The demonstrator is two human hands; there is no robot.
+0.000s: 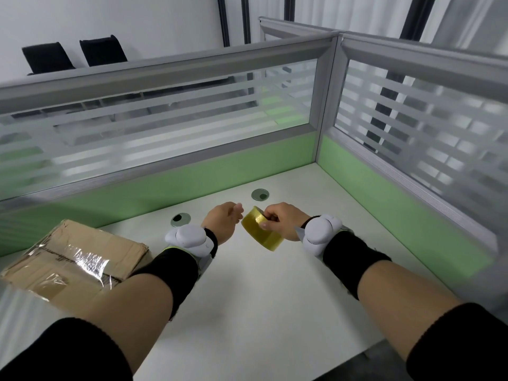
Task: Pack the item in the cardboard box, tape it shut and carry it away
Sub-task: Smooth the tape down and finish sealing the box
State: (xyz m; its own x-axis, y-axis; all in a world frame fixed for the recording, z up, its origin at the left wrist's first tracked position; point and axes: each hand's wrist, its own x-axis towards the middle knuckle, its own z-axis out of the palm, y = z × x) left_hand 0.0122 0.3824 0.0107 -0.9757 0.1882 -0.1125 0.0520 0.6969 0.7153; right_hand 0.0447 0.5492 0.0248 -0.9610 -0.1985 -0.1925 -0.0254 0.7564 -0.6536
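Observation:
A flat cardboard box lies at the left of the white desk, its flaps closed and strips of clear tape shining across its top. My right hand grips a yellowish roll of packing tape above the middle of the desk, thumb on its outer face. My left hand hovers just left of the roll with fingers curled; its fingertips sit at the roll's edge, and I cannot tell whether they pinch the tape end. The packed item is not visible.
The white desk is fenced by green and frosted-glass partitions at the back and right. Two round cable grommets sit near the back edge. Two black chairs stand beyond the partition.

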